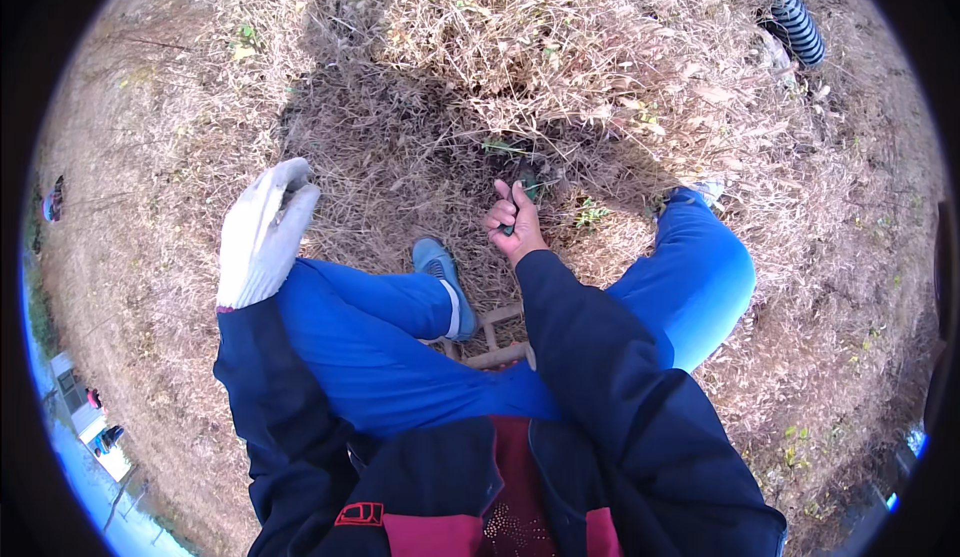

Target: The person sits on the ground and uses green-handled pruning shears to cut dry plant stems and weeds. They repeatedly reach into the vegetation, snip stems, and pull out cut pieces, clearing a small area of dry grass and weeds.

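My bare right hand (pixel 512 221) is closed around the dark handle of a small hand tool (pixel 529 182) with green on it. The tool's far end goes into a shaded clump of dry grass (pixel 517 148), and its tip is hidden there. Green blades stick out beside it. My left hand (pixel 264 230), in a white knit glove, is raised above my left knee. Its thumb and fingers are curved with a dark gap between them, and I see nothing held in it.
Below me is a low seat frame (pixel 491 339), partly hidden by my legs. My blue shoe (pixel 442 272) rests on the dry grass. A person's striped sleeve (pixel 799 28) shows at the upper right. Other people (pixel 105 437) and a building (pixel 69 388) are far off at left.
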Available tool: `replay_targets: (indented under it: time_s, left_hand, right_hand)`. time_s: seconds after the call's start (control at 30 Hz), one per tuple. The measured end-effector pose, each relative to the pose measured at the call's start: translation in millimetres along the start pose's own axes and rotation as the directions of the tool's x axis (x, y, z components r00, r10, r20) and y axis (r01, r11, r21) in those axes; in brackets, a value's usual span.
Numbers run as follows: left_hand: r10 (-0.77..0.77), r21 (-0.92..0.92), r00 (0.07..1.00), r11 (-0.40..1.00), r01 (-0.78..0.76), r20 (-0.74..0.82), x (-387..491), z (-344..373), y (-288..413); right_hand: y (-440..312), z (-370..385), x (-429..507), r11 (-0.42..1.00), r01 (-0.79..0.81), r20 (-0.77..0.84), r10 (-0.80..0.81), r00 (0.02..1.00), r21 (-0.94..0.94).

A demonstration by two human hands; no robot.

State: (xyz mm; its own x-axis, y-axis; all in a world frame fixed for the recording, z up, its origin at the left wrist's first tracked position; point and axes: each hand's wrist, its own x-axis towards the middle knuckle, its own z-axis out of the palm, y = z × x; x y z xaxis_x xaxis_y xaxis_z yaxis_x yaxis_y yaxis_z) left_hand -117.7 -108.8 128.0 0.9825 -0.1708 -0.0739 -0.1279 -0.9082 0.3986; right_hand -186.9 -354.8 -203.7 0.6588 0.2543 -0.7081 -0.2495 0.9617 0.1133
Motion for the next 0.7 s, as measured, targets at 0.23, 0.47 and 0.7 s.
replay_targets:
  time_s: [0.23, 0.47, 0.7]
  left_hand:
    - [0.056, 0.010, 0.998, 0.998, -0.056, 0.014, 1, 0, 11]
    - [0.062, 0.084, 0.997, 0.994, -0.065, 0.038, 3, 0, 10]
    - [0.034, 0.066, 0.999, 0.997, -0.037, 0.040, -1, 0, 8]
  right_hand:
    - [80, 6, -82, 0.947, -0.134, -0.178, 0.084, 0.980, -0.292]
    - [98, 34, -85, 0.809, -0.296, -0.091, 0.291, 0.952, -0.508]
    - [21, 12, -29, 0.970, -0.215, 0.213, 0.236, 0.948, -0.115]
